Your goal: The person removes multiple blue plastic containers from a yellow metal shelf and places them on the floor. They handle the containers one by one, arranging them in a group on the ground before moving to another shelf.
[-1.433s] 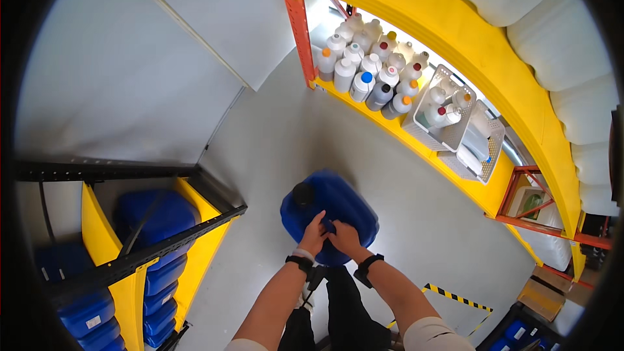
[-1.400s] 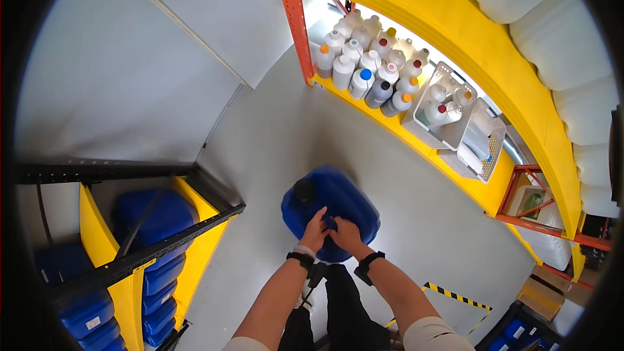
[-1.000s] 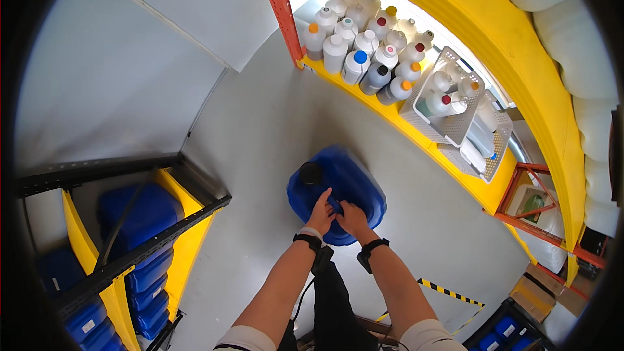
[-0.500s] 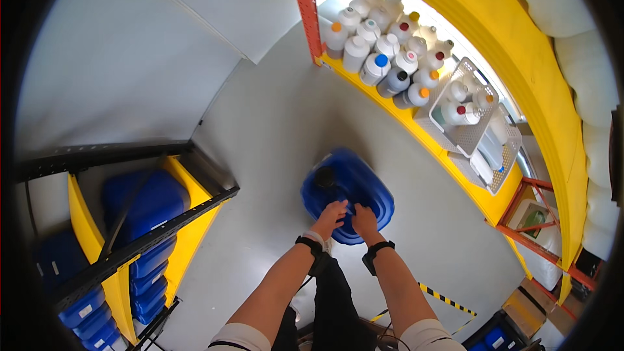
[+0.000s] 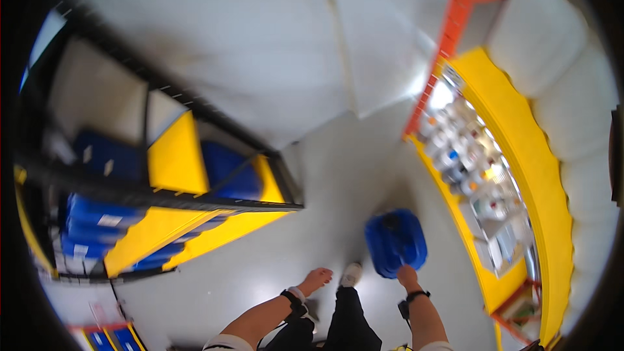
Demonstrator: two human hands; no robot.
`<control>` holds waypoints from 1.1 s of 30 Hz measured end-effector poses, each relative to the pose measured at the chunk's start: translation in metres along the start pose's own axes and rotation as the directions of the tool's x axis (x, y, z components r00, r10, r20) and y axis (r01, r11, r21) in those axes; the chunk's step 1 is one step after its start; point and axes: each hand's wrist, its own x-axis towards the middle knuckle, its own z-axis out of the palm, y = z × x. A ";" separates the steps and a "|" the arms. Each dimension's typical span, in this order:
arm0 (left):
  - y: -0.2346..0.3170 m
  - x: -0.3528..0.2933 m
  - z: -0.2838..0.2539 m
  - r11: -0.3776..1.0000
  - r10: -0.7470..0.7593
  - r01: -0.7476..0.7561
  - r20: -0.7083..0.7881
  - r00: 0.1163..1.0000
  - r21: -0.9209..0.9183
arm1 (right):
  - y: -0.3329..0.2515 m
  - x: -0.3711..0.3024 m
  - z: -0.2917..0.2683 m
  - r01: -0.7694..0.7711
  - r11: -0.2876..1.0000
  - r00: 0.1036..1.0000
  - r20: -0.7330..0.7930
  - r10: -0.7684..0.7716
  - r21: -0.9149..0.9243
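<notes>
A blue plastic jerrycan (image 5: 379, 237) with a dark cap (image 5: 390, 222) is in front of me, right of centre, over the grey floor. My right hand (image 5: 407, 277) is closed at its near end, where the handle is; the fingers hide the grip itself. Whether the jerrycan touches the floor I cannot tell. Away to its left, my left hand (image 5: 316, 279) hangs free with loosely bent fingers and nothing in it. Each wrist wears a dark band.
At left, a black and yellow rack (image 5: 179, 247) holds several blue jerrycans (image 5: 227, 172). Along the right, a yellow shelf (image 5: 448, 205) with an orange post (image 5: 448, 39) carries several white bottles (image 5: 442, 136) and a plastic basket (image 5: 478, 224). My shoe (image 5: 351, 275) stands near the jerrycan.
My left hand has come off the jerrycan and moved left. My right hand stays on it. The view has swung left, so the rack looks nearer and the bottles lie farther right.
</notes>
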 end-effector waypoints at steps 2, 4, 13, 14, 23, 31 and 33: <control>0.006 -0.032 -0.015 0.999 0.027 -0.028 0.019 0.999 0.046 | 0.004 -0.010 0.009 0.144 0.979 0.985 -0.075 -0.157 -0.147; 0.005 -0.063 -0.031 0.995 0.092 -0.091 -0.029 0.995 0.039 | -0.012 -0.020 0.007 0.243 0.915 0.969 0.042 -0.243 -0.322; -0.098 -0.164 -0.107 0.954 0.298 -0.288 -0.229 0.927 0.076 | -0.157 -0.084 -0.020 0.204 0.979 0.965 -0.173 -0.199 0.015; -0.110 -0.176 -0.115 0.958 0.287 -0.278 -0.243 0.927 0.073 | -0.170 -0.087 -0.018 0.237 0.972 0.956 -0.174 -0.235 -0.011; -0.263 -0.297 -0.201 0.932 0.251 -0.347 -0.507 0.825 -0.104 | -0.306 -0.132 0.090 0.581 0.746 0.788 -0.002 -0.615 -0.324; -0.393 -0.383 -0.240 0.796 0.094 -0.462 -0.674 0.733 -0.391 | -0.518 -0.255 0.155 0.849 0.467 0.517 0.208 -0.830 -0.248; -0.423 -0.388 -0.241 0.746 0.060 -0.497 -0.699 0.713 -0.443 | -0.582 -0.283 0.144 0.898 0.369 0.416 0.185 -0.890 -0.240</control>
